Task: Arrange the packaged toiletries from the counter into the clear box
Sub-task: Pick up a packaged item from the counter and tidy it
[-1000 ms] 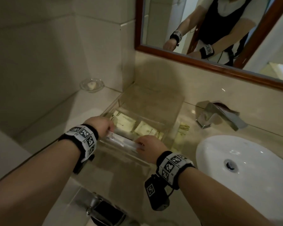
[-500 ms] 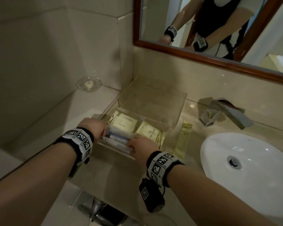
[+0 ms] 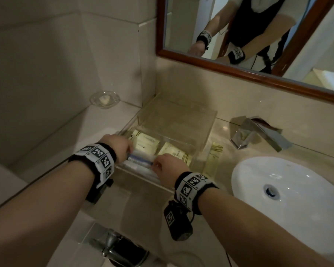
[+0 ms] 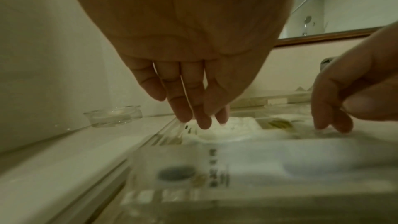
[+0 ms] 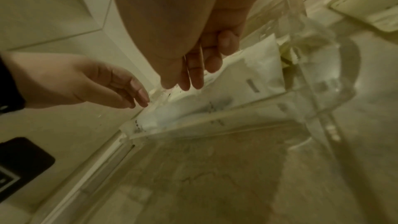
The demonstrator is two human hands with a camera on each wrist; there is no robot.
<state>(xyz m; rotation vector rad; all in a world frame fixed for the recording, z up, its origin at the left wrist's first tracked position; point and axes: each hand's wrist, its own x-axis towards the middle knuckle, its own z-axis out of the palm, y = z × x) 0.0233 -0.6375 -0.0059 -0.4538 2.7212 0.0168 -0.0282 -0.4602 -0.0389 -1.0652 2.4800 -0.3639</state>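
Observation:
The clear box [image 3: 143, 182] stands on the counter with its lid [image 3: 174, 120] tipped up at the back. Two cream sachets [image 3: 146, 144] lie flat inside it. A clear-wrapped packet with a blue item [image 3: 141, 160] lies along the box's front wall. My left hand [image 3: 120, 149] touches the packet's left end with straight fingertips [image 4: 200, 122]. My right hand [image 3: 168, 166] rests straight fingers [image 5: 193, 81] on the right part of the packet [image 5: 215, 101]. Another cream packet [image 3: 214, 157] lies on the counter just right of the box.
A white sink basin [image 3: 287, 189] and a chrome faucet [image 3: 258, 135] are to the right. A glass soap dish [image 3: 104, 99] sits on the ledge at the back left. A tiled wall closes the left side, and a wood-framed mirror [image 3: 258, 74] hangs above.
Both hands have carried the clear-wrapped packet forward and down from the box's front wall into the box. Their grip on its ends has loosened to fingertip contact.

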